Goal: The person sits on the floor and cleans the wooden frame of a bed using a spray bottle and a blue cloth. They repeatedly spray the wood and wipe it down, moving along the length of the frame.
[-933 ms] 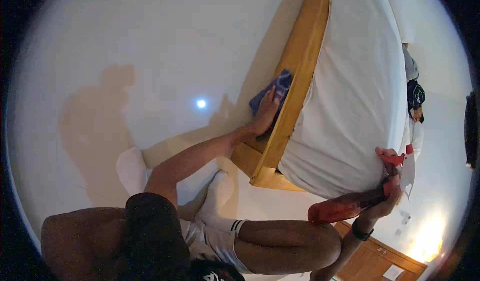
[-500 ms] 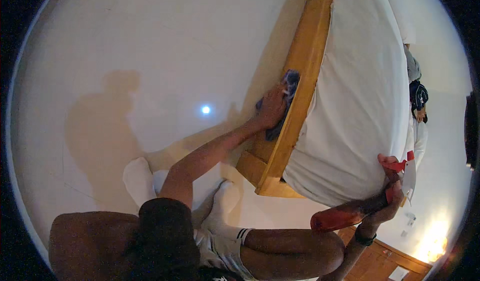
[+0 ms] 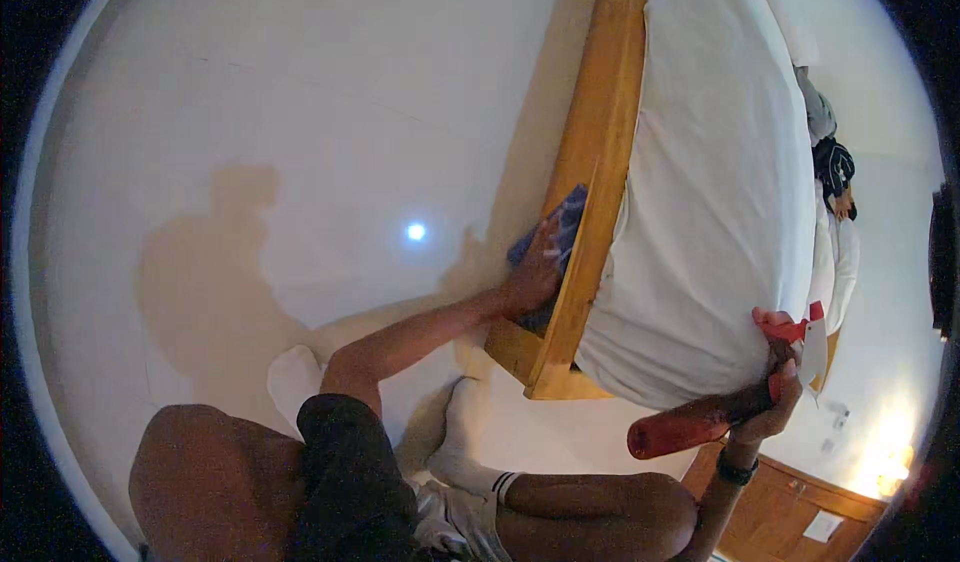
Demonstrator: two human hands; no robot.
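My left hand (image 3: pixel 535 274) presses a dark blue cloth (image 3: pixel 568 217) against the outer side of the wooden bed frame (image 3: pixel 622 82), close to the frame's near corner. Part of the cloth is hidden under the hand and fingers. On the right, my right hand (image 3: pixel 778 402) grips a spray bottle (image 3: pixel 660 436) with a red, see-through body and a red and white trigger head (image 3: pixel 812 337). The bottle is tilted, its base toward the left, beside the near end of the white-sheeted mattress (image 3: pixel 710 202).
A pale floor (image 3: pixel 330 72) stretches left of the bed, with my shadow on it. A person (image 3: pixel 834 177) in dark clothing shows beyond the bed's far side. A wooden cabinet (image 3: pixel 790 517) and a bright lamp (image 3: pixel 890 472) are at the lower right.
My left hand has slid the cloth along the frame toward the near corner, and the cloth lies flatter. The right hand still holds the spray bottle, almost in the same place.
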